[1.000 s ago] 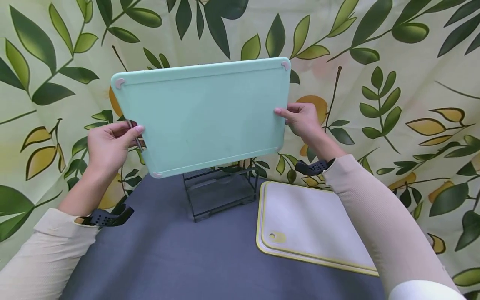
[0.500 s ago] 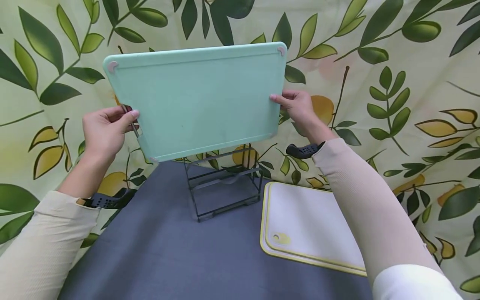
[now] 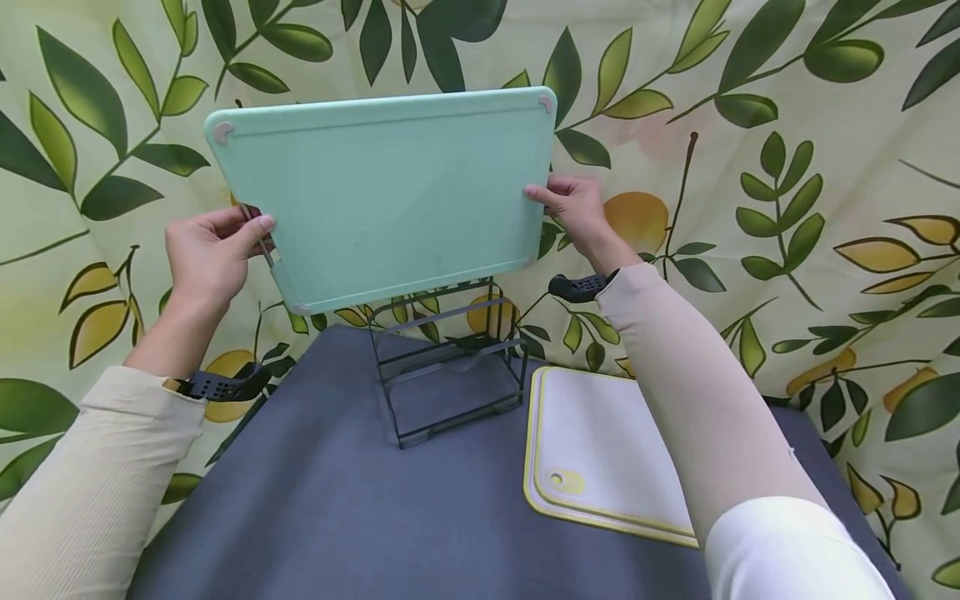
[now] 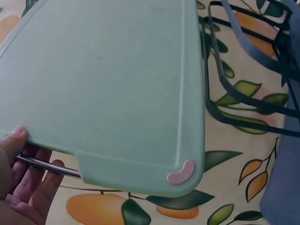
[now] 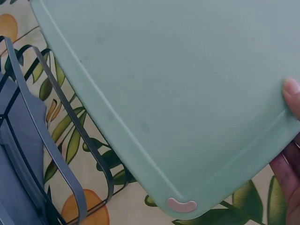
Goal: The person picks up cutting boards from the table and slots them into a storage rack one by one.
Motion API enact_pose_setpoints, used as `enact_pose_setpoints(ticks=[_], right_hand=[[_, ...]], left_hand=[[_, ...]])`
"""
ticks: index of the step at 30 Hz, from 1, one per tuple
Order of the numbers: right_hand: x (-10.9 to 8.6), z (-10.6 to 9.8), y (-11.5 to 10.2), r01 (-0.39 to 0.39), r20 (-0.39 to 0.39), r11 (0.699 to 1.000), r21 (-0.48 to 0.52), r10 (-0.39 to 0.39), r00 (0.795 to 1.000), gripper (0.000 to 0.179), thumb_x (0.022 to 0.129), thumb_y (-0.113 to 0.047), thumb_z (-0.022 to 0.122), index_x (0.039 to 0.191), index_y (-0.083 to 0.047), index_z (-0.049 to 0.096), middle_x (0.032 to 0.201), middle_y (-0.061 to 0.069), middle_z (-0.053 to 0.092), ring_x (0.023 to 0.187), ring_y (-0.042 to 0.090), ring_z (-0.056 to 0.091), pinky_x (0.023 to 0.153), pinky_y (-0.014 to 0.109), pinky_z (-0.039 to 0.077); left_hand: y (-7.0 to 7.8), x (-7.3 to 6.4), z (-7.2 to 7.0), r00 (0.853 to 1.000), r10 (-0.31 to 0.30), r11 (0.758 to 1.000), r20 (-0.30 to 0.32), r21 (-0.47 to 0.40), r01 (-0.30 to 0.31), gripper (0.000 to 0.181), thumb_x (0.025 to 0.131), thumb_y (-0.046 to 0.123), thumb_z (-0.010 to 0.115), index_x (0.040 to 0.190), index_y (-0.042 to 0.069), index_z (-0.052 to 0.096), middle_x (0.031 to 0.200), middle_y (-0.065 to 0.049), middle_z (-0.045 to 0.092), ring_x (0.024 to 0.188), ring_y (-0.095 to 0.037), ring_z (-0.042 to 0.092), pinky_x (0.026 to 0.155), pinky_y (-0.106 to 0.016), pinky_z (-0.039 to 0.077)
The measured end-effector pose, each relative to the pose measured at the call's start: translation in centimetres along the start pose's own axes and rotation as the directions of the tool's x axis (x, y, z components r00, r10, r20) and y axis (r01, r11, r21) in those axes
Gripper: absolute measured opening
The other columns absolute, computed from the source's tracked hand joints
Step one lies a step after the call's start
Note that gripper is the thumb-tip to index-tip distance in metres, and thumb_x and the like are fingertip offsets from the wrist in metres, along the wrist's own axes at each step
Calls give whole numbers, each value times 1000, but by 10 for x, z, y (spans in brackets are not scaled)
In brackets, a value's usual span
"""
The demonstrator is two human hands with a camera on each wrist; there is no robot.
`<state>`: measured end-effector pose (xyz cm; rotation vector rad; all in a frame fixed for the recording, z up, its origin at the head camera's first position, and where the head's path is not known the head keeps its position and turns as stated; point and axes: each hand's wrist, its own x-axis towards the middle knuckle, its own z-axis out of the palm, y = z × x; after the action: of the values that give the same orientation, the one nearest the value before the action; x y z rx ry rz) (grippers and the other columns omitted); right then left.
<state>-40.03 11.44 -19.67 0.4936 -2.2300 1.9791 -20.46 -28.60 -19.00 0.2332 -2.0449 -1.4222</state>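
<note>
Upward and slightly to the left had moved the mint-green board (image 3: 382,196) since one second earlier, and more of the black wire rack (image 3: 453,367) became visible under it. From my distant place I saw this board in the air, its right end a little higher. Both hands were well apart and clamped on it: the left hand (image 3: 213,250) at the left edge, around the metal handle (image 4: 65,169); the right hand (image 3: 579,210) pinched the right edge, thumb on the near face. Whether the board touched the rack, I could not tell. The rack stood on the blue-grey table (image 3: 420,517); to its right lay a white board (image 3: 600,442) with yellow rim. Behind hung a leaf-patterned cloth (image 3: 652,137).
</note>
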Motion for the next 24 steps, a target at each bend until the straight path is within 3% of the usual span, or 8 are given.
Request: enact_pose_setpoints(ticks=[3, 10, 24], right_hand=[[2, 4, 4, 17, -10, 999, 28, -17, 1000, 40, 87, -20, 80, 123, -4, 73, 119, 4, 74, 106, 16, 67, 107, 42, 50], [4, 14, 12, 25, -27, 1000, 16, -25, 999, 36, 87, -20, 80, 120, -4, 75, 117, 7, 76, 99, 12, 68, 100, 38, 55], [7, 18, 28, 23, -28, 1000, -3, -23, 999, 34, 87, -23, 81, 115, -4, 77, 103, -1, 76, 94, 11, 63, 90, 31, 53]], left_hand=[[-3, 4, 2, 1000, -7, 1000, -3, 10, 7, 40, 90, 27, 75, 123, 4, 73, 82, 23, 68, 74, 5, 68, 72, -8, 54], [-15, 6, 5, 999, -17, 999, -40, -51, 15, 25, 90, 23, 75, 112, 10, 78, 77, 22, 68, 74, 4, 67, 73, -8, 53], [-26, 10, 10, 997, -67, 998, -38, -13, 66, 44, 89, 30, 75, 124, 5, 72, 74, 28, 66, 73, 6, 67, 73, -8, 53]])
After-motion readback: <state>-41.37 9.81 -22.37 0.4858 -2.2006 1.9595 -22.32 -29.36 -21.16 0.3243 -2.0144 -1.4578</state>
